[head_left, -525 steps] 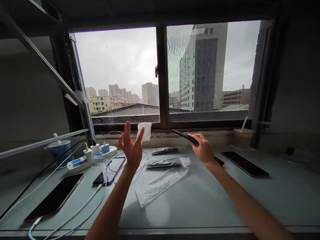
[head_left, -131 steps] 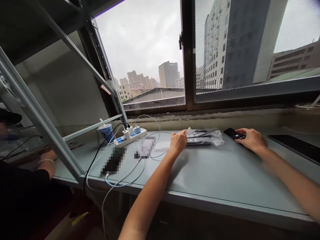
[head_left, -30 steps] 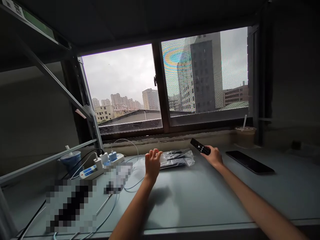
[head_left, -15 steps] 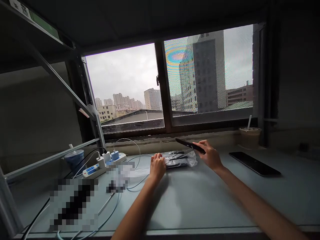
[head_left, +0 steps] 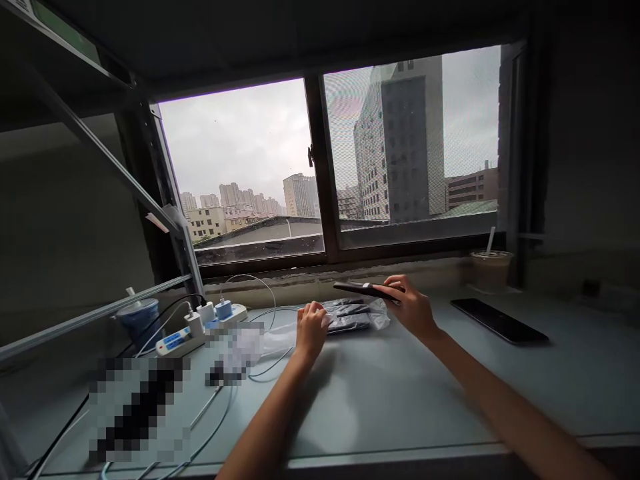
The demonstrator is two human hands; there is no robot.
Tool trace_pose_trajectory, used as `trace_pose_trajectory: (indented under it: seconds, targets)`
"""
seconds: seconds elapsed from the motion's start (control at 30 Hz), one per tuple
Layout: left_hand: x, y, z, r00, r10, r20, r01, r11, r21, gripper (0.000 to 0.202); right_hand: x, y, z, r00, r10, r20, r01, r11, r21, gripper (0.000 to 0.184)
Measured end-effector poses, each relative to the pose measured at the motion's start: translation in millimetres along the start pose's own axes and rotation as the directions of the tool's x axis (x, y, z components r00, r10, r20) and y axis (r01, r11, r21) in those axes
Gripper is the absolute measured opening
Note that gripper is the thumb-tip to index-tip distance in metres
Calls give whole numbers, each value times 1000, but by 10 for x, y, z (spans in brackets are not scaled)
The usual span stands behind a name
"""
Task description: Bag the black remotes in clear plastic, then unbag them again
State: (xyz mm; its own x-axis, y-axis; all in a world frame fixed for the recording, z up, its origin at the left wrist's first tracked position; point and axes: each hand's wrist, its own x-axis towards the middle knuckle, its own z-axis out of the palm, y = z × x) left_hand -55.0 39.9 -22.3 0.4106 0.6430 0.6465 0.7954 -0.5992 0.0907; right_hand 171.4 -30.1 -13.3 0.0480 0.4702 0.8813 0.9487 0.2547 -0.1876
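At the far left of the pale grey-green tabletop (head_left: 400, 400) we see a blue lidded cup with a straw (head_left: 137, 313), then a white power strip with blue sockets (head_left: 193, 327) carrying white and blue chargers, its white cables (head_left: 260, 360) looping towards us. Our left hand (head_left: 311, 328) rests knuckles-up on the table, fingers curled down onto the edge of a clear plastic bag (head_left: 280, 337); how firmly it pinches we cannot tell. Just beyond it lie clear plastic bags holding dark slim devices (head_left: 357, 315). Our right hand (head_left: 413, 308) holds a slim black remote control (head_left: 363, 289) above those bags, thumb and fingers closed round its near end, the remote pointing left, roughly level. Further right lies a flat black phone (head_left: 497, 321), and by the window a plastic cup of pale drink with a straw (head_left: 490, 268).
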Motion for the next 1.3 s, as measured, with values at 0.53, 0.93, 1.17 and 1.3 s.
trace_pose_trajectory:
  seconds: [0.53,0.93,1.17,1.3]
  targets:
    - [-6,48,45,996,-46,-80,33,987,-159,12,29,-46,-75,989,-48,-139,52,998,23,36]
    - [-4,31,56,998,-44,-52,37,992,-121,28,58,-289,-46,926,376,-7,-327,814,480,39]
    - [-3,59,29,999,-6,-37,3,997,-72,18,120,-241,-60,782,618,83,-493,531,689,27]
    - [-4,71,16,999,41,-28,-43,995,-86,14,127,-233,-31,731,670,131,-524,429,736,25]
